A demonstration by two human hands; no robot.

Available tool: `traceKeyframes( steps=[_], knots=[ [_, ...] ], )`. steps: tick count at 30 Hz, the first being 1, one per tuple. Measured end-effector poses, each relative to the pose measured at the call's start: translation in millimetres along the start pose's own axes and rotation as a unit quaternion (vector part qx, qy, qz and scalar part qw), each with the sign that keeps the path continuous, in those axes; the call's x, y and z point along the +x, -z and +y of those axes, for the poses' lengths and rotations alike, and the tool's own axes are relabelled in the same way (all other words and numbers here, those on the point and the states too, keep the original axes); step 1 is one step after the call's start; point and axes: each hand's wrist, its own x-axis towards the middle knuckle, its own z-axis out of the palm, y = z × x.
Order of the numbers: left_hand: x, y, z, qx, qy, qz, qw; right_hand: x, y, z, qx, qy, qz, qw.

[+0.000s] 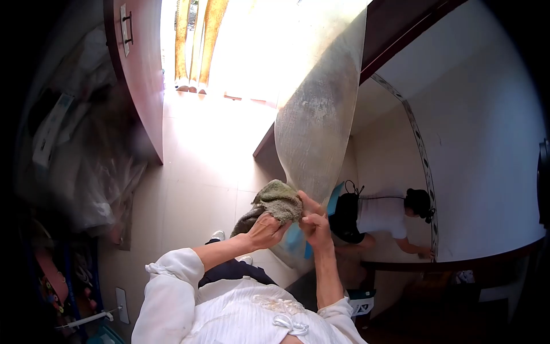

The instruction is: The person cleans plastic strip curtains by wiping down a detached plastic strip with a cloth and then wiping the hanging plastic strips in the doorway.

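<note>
Head view, left hand (264, 230) fingers clutching cloth (277, 200), right hand (315, 222) pinching it

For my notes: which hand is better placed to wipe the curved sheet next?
Probably left: left hand holds the grey-green terry cloth on the pale curved sheet; right hand pinches its edge.

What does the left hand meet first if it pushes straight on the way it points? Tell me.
The left hand grips the greenish cloth and points up toward the long pale curved panel. Pushing on, the cloth would likely press onto that panel first, though depth is unclear.
</note>
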Motion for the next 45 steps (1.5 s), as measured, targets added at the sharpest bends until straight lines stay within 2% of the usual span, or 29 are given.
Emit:
traceKeyframes(
  steps=[2,4,5,6,8,10,12,14,16,17,19,20,22,23,24,25,26,27,28,30,32,33,36,38,40,42,44,45],
  knots=[
    [8,-1,-1,0.01,-0.005,-0.02,1.0,-5,-1,-9,0.006,0.017,-0.004,1.0],
    [20,3,9,0.048,-0.059,0.047,0.996,-10,2,-12,0.007,0.022,-0.002,1.0],
    [15,2,-3,0.061,-0.035,-0.001,0.998,-11,6,-7,0.012,0.032,0.0,0.999],
    [21,4,-5,0.061,-0.042,-0.009,0.997,-11,11,-1,0.005,0.013,0.02,1.0],
    [38,5,-6,0.113,-0.119,0.033,0.986,-14,13,4,0.002,0.003,0.041,0.999],
    [67,10,-5,0.092,-0.137,0.029,0.986,-15,0,3,-0.057,-0.012,0.002,0.998],
    [112,28,5,0.141,-0.046,-0.053,0.987,-11,-7,8,-0.054,-0.008,-0.016,0.998],
    [173,48,24,0.202,0.043,-0.145,0.968,-8,-12,12,-0.053,-0.007,-0.04,0.998],
    [224,55,22,0.295,-0.131,-0.075,0.943,-6,-14,13,-0.038,-0.028,-0.04,0.998],
    [249,63,23,0.303,-0.138,-0.065,0.941,-5,-17,13,-0.039,-0.023,-0.052,0.998],
    [293,77,27,0.411,-0.025,-0.16,0.897,-1,-20,19,-0.037,-0.026,-0.056,0.997],
    [311,80,4,0.434,-0.042,-0.077,0.897,1,-22,20,-0.041,-0.026,-0.056,0.997],
    [343,81,-34,0.392,-0.063,0.067,0.915,6,-25,25,-0.059,-0.028,-0.039,0.997],
    [342,86,-20,0.388,0.023,-0.009,0.921,9,-27,26,-0.059,-0.018,-0.034,0.997],
    [338,78,-34,0.415,-0.058,0.039,0.907,15,-27,28,-0.058,-0.013,-0.034,0.998],
    [330,70,-49,0.381,-0.002,-0.043,0.924,22,-25,31,-0.071,-0.015,-0.017,0.997],
    [312,55,-80,0.393,-0.083,-0.052,0.914,31,-25,33,-0.083,-0.018,0.0,0.996],
    [283,46,-84,0.383,-0.107,-0.122,0.909,41,-25,30,-0.078,-0.03,0.017,0.996],
    [247,38,-83,0.325,-0.184,-0.116,0.92,51,-24,27,-0.097,-0.022,0.026,0.995],
    [188,30,-87,0.24,-0.244,-0.162,0.926,74,-13,44,-0.086,-0.044,0.044,0.994],
    [170,45,-87,0.24,-0.189,-0.235,0.923,82,-20,49,-0.087,-0.075,0.061,0.992],
    [177,53,-90,0.236,-0.226,-0.224,0.918,86,-23,52,-0.099,-0.083,0.066,0.989],
    [219,80,-103,0.298,-0.235,-0.173,0.909,87,-38,50,-0.112,-0.085,0.041,0.989],
    [265,103,-118,0.419,-0.163,-0.158,0.879,93,-43,49,-0.155,-0.057,0.051,0.985],
    [316,120,-152,0.483,-0.046,-0.156,0.861,96,-51,40,-0.15,-0.049,0.054,0.986],
    [359,126,-187,0.426,-0.129,0.039,0.895,98,-51,32,-0.13,-0.051,0.038,0.989],
    [407,128,-209,0.432,-0.065,0.131,0.89,104,-39,44,-0.133,-0.039,0.018,0.99],
    [426,135,-217,0.44,-0.031,0.035,0.897,108,-37,42,-0.124,-0.071,0.024,0.989]
  ],
)
